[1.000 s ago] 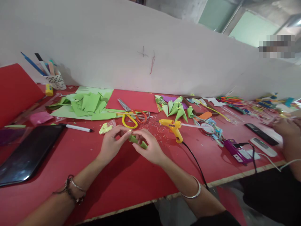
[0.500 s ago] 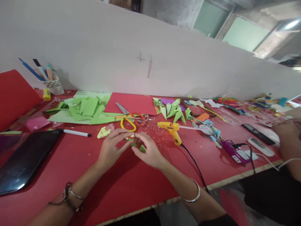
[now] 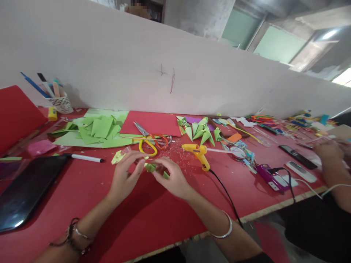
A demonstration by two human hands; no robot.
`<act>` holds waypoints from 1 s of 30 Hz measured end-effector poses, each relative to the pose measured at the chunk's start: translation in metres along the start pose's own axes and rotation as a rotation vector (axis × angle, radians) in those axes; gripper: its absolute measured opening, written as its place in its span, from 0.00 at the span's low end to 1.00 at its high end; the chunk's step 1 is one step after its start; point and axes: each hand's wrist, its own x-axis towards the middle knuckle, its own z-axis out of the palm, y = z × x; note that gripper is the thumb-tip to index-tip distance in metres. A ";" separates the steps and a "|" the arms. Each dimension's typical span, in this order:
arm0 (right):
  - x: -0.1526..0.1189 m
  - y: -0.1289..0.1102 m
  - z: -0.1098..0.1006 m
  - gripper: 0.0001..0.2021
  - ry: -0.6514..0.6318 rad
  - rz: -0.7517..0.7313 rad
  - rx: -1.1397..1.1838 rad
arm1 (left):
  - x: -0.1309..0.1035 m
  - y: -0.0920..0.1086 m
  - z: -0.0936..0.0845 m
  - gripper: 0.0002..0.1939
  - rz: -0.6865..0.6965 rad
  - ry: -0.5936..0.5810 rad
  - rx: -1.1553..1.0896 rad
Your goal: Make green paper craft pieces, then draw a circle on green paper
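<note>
Over the red table, both my hands meet around a small folded green paper cone [image 3: 150, 167]. My right hand [image 3: 175, 179] is closed around the cone; green shows between its fingertips and again by the palm, and the fingers hide the middle. My left hand [image 3: 124, 175] has its thumb and fingers pinched at the cone's open end, with a tiny yellow paper bit [image 3: 146, 158] at the fingertips. Just beyond my left hand lies crumpled yellow paper [image 3: 117, 157]. Yellow-handled scissors [image 3: 148, 147] and red-handled scissors [image 3: 160, 141] lie past my fingertips.
A yellow glue gun [image 3: 201, 155] with its black cord lies to the right. Green paper pieces [image 3: 101, 128], finished green cones [image 3: 203, 131], a marker [image 3: 87, 158] and a black phone [image 3: 30, 193] surround the work. At far right, another person's hand [image 3: 329, 153] is over the table.
My hands have turned slightly, so more of the green cone shows between the fingertips. The whole view has shifted a little.
</note>
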 end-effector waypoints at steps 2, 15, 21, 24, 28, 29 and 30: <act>0.001 0.000 -0.001 0.10 0.045 0.021 -0.004 | 0.000 0.001 0.000 0.09 0.006 -0.012 -0.025; -0.001 0.005 -0.004 0.12 0.083 0.073 -0.008 | -0.004 0.000 0.006 0.07 0.049 -0.263 -0.128; 0.000 0.003 -0.006 0.12 0.074 0.045 -0.068 | -0.002 0.001 0.010 0.06 -0.046 -0.267 -0.227; 0.001 0.002 -0.007 0.12 0.073 0.039 -0.094 | -0.001 0.000 0.010 0.09 -0.169 -0.207 -0.289; 0.002 0.002 -0.006 0.12 0.083 0.050 -0.084 | 0.001 -0.004 0.008 0.12 -0.271 -0.146 -0.331; 0.002 0.002 -0.006 0.11 0.087 0.056 -0.078 | 0.002 -0.005 0.007 0.11 -0.281 -0.147 -0.340; 0.002 0.002 -0.006 0.11 0.093 0.061 -0.070 | 0.002 -0.006 0.007 0.11 -0.291 -0.153 -0.351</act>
